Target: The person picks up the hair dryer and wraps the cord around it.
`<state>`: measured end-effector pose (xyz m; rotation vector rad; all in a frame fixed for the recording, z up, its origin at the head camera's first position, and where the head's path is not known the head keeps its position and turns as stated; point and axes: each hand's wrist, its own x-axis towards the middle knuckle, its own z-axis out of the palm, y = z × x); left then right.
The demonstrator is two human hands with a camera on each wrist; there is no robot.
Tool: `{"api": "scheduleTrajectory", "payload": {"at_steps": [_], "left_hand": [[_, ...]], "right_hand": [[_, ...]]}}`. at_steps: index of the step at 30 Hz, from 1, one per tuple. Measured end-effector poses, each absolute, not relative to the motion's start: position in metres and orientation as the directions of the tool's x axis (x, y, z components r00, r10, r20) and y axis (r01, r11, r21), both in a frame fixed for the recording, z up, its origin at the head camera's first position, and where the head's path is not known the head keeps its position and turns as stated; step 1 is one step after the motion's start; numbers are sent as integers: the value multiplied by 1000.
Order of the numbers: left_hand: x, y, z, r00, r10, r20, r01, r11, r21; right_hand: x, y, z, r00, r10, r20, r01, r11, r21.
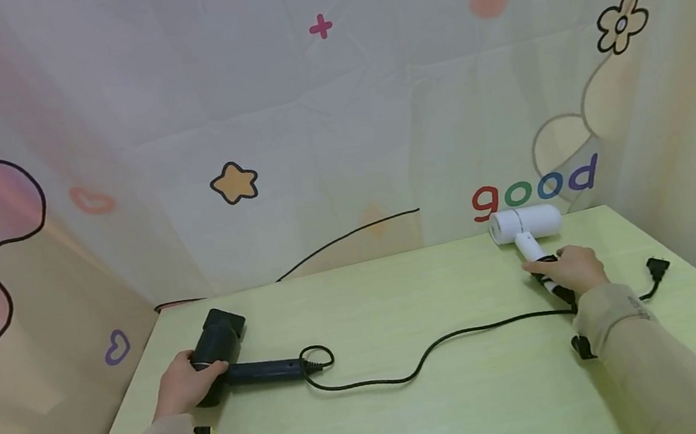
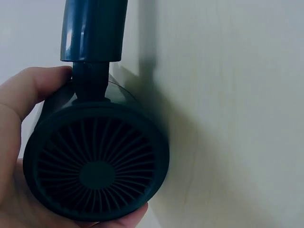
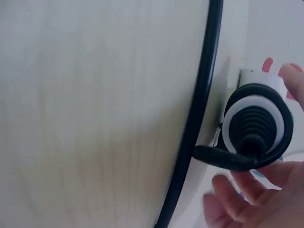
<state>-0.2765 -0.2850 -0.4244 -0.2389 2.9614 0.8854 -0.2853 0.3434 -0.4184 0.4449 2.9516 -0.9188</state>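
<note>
On the left of the table lies a dark hair dryer (image 1: pixel 217 345), its handle (image 1: pixel 266 372) pointing right. My left hand (image 1: pixel 186 385) grips its barrel near the round, slatted rear grille (image 2: pixel 97 173), thumb beside the handle's hinge. At the far right is a white hair dryer (image 1: pixel 534 221), its barrel near the back edge. My right hand (image 1: pixel 576 268) holds its handle, around which a black cord (image 1: pixel 548 279) is wrapped. In the right wrist view the handle's end (image 3: pixel 254 130) sits between thumb and fingers (image 3: pixel 247 187), the lower fingers loosely bent.
A black power cord (image 1: pixel 407 378) loops at the dark dryer's handle and runs right across the table (image 1: pixel 374 431), passing by my right wrist. A plug (image 1: pixel 657 267) lies near the right edge. Behind hangs a printed curtain (image 1: pixel 308 106).
</note>
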Motion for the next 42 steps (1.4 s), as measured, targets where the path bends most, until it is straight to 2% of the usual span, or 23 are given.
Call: {"api": "scheduleTrajectory", "payload": {"at_steps": [4, 7, 11, 15, 24, 42], "left_hand": [[-274, -283, -424, -988, -134, -71, -151, 817, 557], [-273, -281, -424, -988, -139, -70, -154, 810, 566], [-272, -279, -422, -987, -149, -64, -159, 803, 574], [-271, -276, -418, -987, -151, -50, -151, 802, 578], [-267, -270, -414, -983, -184, -21, -160, 791, 590], [-260, -244, -395, -976, -217, 12, -158, 747, 646]], "right_hand": [[-283, 337, -417, -954, 291, -77, 286, 796, -533], [-281, 331, -416, -957, 289, -6, 252, 825, -506], [-277, 324, -418, -966, 228, 121, 156, 890, -429], [-272, 316, -422, -969, 153, 193, 69, 921, -383], [-259, 294, -419, -982, 49, 182, -21, 930, -368], [-242, 259, -409, -978, -59, 202, -125, 935, -333]]}}
